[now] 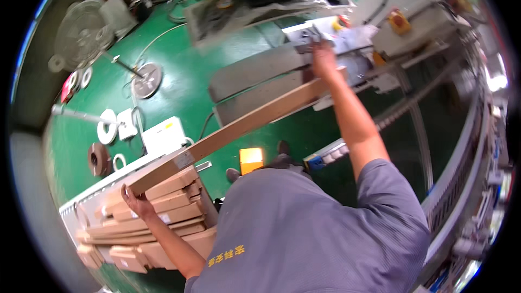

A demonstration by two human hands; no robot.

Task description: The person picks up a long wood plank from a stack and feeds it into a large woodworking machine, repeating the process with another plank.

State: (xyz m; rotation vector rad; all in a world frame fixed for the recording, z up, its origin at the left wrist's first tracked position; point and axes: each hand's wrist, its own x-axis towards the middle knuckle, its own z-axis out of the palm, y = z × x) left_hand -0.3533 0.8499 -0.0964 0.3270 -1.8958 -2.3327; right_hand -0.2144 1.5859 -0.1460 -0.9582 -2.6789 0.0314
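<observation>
A long, narrow cardboard box [255, 118] slants across in front of me, from the stacked boxes at lower left up toward the machine bench. My left hand [138, 204] grips its near-left end, with fingers curled at the edge. The box's far end passes beside my right wrist. My right hand [322, 54] reaches out over the bench, at a small grey object [310, 35] beside white sheets [353, 40]. Blur hides its fingertips, and I cannot make out what they hold. Two long grey panels [260, 73] lie behind the cardboard box.
Several flat cardboard boxes [179, 201] are stacked at lower left. A yellow block [251, 160] is by my feet on the green floor [179, 95]. White and brown tape rolls [99, 159] sit left. A machine with a red-and-yellow emergency stop [399, 21] stands right, beside a conveyor rail [461, 146].
</observation>
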